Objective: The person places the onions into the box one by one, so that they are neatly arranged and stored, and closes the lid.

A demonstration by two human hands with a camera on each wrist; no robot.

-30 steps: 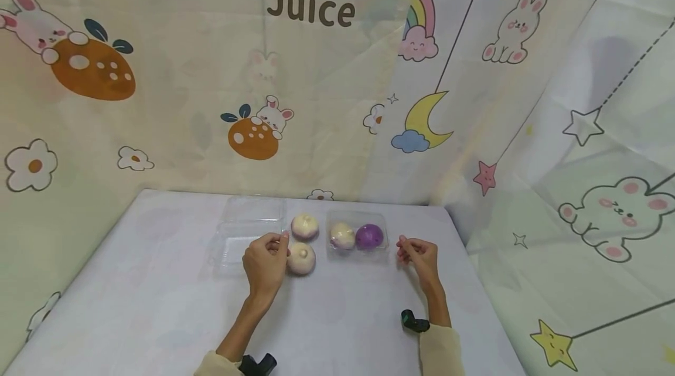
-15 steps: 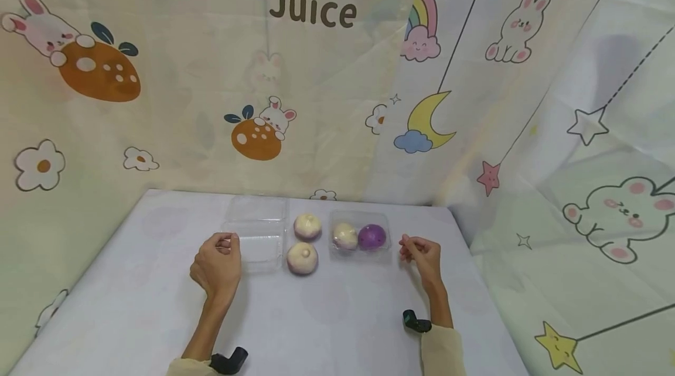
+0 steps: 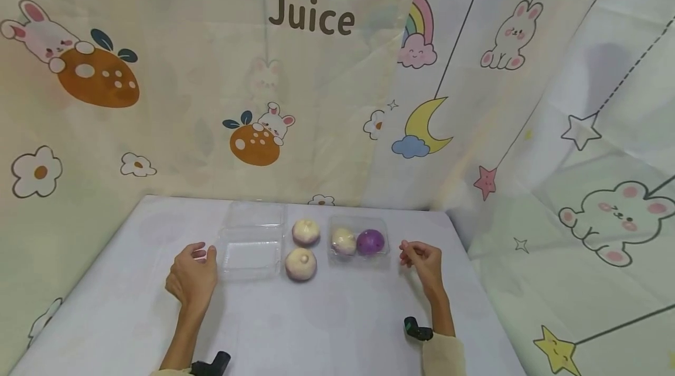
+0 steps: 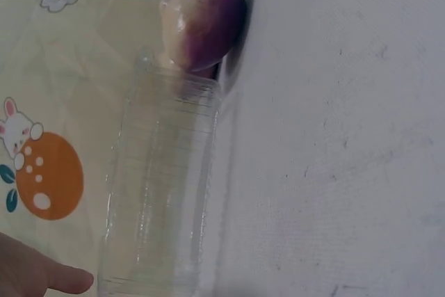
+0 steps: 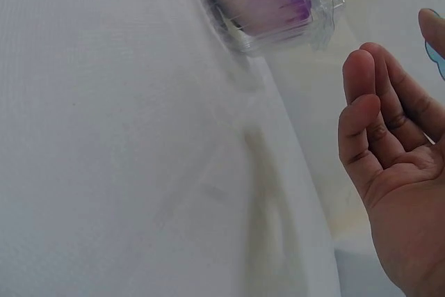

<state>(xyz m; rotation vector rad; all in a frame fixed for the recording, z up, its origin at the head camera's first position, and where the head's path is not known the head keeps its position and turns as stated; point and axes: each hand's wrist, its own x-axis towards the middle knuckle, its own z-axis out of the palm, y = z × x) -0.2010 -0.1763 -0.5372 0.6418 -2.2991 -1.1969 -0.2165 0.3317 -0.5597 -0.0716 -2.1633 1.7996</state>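
Note:
My left hand [image 3: 192,276] hovers just left of an open clear plastic clamshell box [image 3: 253,256], holding nothing, its fingers loosely bent. In the left wrist view only a fingertip and part of this hand [image 4: 42,269] show beside the box. Two round cream-and-purple turnip-like pieces, a far one [image 3: 306,232] and a near one [image 3: 300,265], sit right of that box. A second clear box [image 3: 360,262] contains a cream piece [image 3: 344,242] and a purple one [image 3: 371,242]. Right of it is my right hand [image 3: 424,265], fingers loosely curved with nothing in them.
White cloth covers the table [image 3: 337,323]. Behind it hangs a printed curtain [image 3: 327,101], with another fabric wall [image 3: 527,200] on the right. Black cameras sit on the left wrist [image 3: 212,364] and right wrist [image 3: 418,329].
My left hand has moved left, away from the two loose round pieces and past the open box, and its fingers have loosened. The right hand stays nearly still, and the boxes have not moved.

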